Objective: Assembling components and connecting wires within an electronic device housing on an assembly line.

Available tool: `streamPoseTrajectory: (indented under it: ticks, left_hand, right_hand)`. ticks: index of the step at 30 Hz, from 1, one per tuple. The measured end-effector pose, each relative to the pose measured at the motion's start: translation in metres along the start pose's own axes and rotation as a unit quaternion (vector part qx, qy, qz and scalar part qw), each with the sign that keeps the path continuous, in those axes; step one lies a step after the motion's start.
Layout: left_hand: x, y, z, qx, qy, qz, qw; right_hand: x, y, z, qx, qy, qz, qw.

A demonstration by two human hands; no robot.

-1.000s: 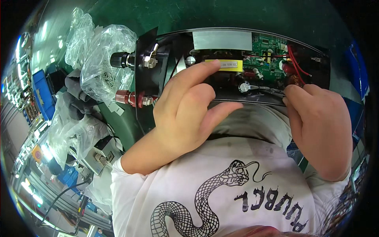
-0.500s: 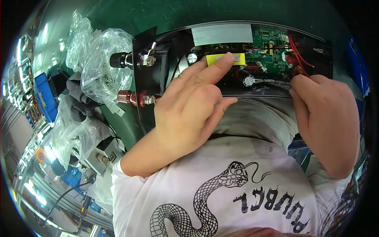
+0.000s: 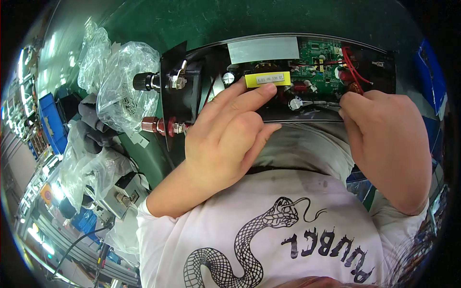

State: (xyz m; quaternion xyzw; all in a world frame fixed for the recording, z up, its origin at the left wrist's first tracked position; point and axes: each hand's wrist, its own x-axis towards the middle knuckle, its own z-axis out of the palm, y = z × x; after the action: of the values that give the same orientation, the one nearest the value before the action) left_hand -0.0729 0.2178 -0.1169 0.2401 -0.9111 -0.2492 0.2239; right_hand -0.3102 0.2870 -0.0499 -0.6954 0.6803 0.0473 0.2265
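A long black metal housing (image 3: 317,115) lies across the bench, its green circuit board (image 3: 314,53) exposed. On the board sits a yellow-wrapped transformer (image 3: 254,80) with a pale label. My left hand (image 3: 221,137) reaches over the housing's near side with fingers stretched and thumb apart; its index fingertip rests at the transformer's near edge. At the housing's right end, my right hand (image 3: 386,132) has thumb and fingers pinched together beside a copper coil (image 3: 355,88) and red wires (image 3: 354,67). Whatever lies between those fingertips is hidden.
A black terminal post (image 3: 144,81) and a dark red one (image 3: 150,124) stick out of the housing's left end plate. Clear plastic bags (image 3: 127,81) crowd the bench at left, near a blue bin (image 3: 53,122). Another blue bin (image 3: 430,74) stands at far right.
My left index finger has slid back from the top of the transformer to its near edge, uncovering the label. The housing sits slightly lower and further left in view; my right hand stays pinched.
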Motion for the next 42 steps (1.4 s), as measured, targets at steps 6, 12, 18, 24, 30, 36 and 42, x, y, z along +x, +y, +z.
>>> streamPoseTrajectory:
  ticks: [6,12,18,24,30,36,42]
  left_hand:
    - [-0.001,0.005,0.000,0.018,0.005,0.000,1.000]
    - [0.021,0.028,0.026,0.141,0.084,0.111,0.980]
    - [0.043,0.032,0.035,0.133,-0.078,0.044,0.987]
    - [0.040,0.029,0.037,0.124,-0.056,0.032,0.990]
    - [0.040,0.030,0.038,0.116,-0.058,0.029,0.991]
    - [0.041,0.028,0.038,0.121,-0.069,0.042,0.989]
    - [0.046,0.031,0.033,0.074,-0.123,0.033,0.989]
  right_hand:
    - [0.000,0.001,0.000,0.025,-0.006,0.013,1.000]
    - [0.000,0.000,0.001,0.034,0.009,0.003,0.999]
    - [-0.003,0.006,0.005,0.031,0.026,-0.003,0.999]
    - [-0.004,0.010,0.003,0.049,0.040,-0.034,0.997]
    - [-0.017,0.015,-0.010,0.022,0.013,0.015,1.000]
    - [-0.026,0.020,-0.018,0.066,0.050,0.010,0.997]
    - [-0.055,0.049,-0.016,0.125,0.178,0.004,0.976]
